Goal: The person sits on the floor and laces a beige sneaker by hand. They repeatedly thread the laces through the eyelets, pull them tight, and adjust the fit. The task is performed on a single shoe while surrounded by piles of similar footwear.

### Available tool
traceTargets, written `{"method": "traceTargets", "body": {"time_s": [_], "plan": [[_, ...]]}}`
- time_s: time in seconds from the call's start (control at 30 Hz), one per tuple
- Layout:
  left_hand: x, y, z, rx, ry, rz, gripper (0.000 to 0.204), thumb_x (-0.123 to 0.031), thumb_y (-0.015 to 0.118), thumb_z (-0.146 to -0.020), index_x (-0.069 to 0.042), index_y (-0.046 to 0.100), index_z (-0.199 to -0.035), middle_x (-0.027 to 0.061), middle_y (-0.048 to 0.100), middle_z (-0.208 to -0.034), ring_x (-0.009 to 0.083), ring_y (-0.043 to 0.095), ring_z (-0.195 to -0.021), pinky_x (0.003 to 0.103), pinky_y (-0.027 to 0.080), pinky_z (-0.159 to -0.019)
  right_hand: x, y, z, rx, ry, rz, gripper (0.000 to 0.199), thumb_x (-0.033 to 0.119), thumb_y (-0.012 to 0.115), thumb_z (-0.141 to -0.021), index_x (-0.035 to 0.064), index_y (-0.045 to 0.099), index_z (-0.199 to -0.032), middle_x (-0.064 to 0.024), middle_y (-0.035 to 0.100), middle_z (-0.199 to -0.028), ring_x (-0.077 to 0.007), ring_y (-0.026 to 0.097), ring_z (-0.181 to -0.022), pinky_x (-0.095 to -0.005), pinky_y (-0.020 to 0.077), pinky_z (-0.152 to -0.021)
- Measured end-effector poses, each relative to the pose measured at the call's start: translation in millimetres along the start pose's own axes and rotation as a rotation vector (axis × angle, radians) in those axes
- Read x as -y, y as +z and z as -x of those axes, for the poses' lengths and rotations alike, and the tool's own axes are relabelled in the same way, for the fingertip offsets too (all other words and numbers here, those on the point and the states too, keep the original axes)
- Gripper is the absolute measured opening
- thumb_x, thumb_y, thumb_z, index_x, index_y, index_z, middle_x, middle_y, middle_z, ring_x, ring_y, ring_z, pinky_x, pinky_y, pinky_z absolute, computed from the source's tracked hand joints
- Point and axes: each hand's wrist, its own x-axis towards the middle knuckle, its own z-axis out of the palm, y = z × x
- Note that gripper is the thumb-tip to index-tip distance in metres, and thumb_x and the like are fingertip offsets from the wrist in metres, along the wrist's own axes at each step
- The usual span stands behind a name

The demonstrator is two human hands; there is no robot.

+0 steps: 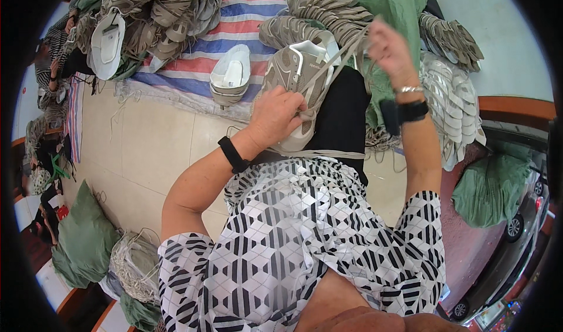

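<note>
At far left, beige shoe uppers (158,15) lie heaped, and a small stack of white-lined uppers (230,74) sits on a striped sheet (249,8). Next, the left hand (277,118) bends over a beige shoe (288,68) at the person's lap—whether its fingertips pinch anything, I cannot tell. The raised right hand (388,49), blurred, has its fingers closed on a lace (336,55) stretching from the shoe. Lacing seems partway: strands reach the shoe's front, but long loose lengths remain, apparently untied. More uppers hang rightmost (451,103).
</note>
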Motion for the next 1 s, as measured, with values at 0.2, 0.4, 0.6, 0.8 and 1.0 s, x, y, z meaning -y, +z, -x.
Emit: {"method": "traceTargets", "body": {"time_s": [0.2,0.4,0.6,0.8,1.0], "plan": [[-5.1,4.1,5.6,-0.130,-0.128,0.105,0.033,-0.020,0.078,-0.069,-0.015,0.059,-0.095,0.0016,0.053,-0.077,0.0245,0.052,-0.078,0.036,0.044,-0.069,22.5,8.7,-8.0,0.298,-0.092,0.120,0.025,0.030,0.051,-0.098,0.0078,0.058,-0.086,0.0057,0.040,-0.054,-0.0039,0.026,-0.039,-0.0203,0.0238,-0.039],[0.2,5.6,11.0,-0.222,-0.074,0.030,0.027,-0.017,0.075,-0.073,-0.011,0.059,-0.095,0.0069,0.052,-0.083,0.0275,0.050,-0.081,0.037,0.043,-0.070,-0.2,29.2,22.8,0.287,-0.257,0.798,0.032,0.034,0.056,-0.094,0.0058,0.064,-0.082,0.0066,0.043,-0.053,-0.0013,0.033,-0.042,-0.0190,0.0255,-0.040],[-2.7,-2.1,6.4,-0.325,-0.115,0.127,0.017,-0.011,0.070,-0.075,-0.013,0.064,-0.091,0.0045,0.052,-0.083,0.0264,0.050,-0.084,0.038,0.040,-0.076,-35.5,33.7,60.2,0.412,-0.047,0.819,0.030,0.032,0.059,-0.092,0.0045,0.065,-0.081,0.0069,0.042,-0.052,-0.0003,0.032,-0.042,-0.0181,0.0239,-0.038],[-12.1,-11.0,-19.3,0.029,0.152,-0.204,0.023,-0.014,0.073,-0.069,-0.017,0.066,-0.091,0.0026,0.053,-0.084,0.0228,0.050,-0.089,0.038,0.038,-0.081,-11.3,39.9,56.7,0.386,-0.047,0.671,0.026,0.026,0.053,-0.097,0.0034,0.061,-0.087,0.0062,0.043,-0.051,-0.0002,0.033,-0.042,-0.0167,0.0259,-0.038],[-11.8,2.9,-26.1,0.057,0.155,-0.214,0.016,-0.018,0.071,-0.073,-0.014,0.065,-0.088,0.0039,0.053,-0.084,0.0243,0.050,-0.089,0.040,0.038,-0.084,-9.8,39.7,55.4,0.364,-0.050,0.520,0.026,0.028,0.056,-0.095,0.0033,0.063,-0.089,0.0057,0.044,-0.052,0.0004,0.032,-0.041,-0.0159,0.0233,-0.036]]}}
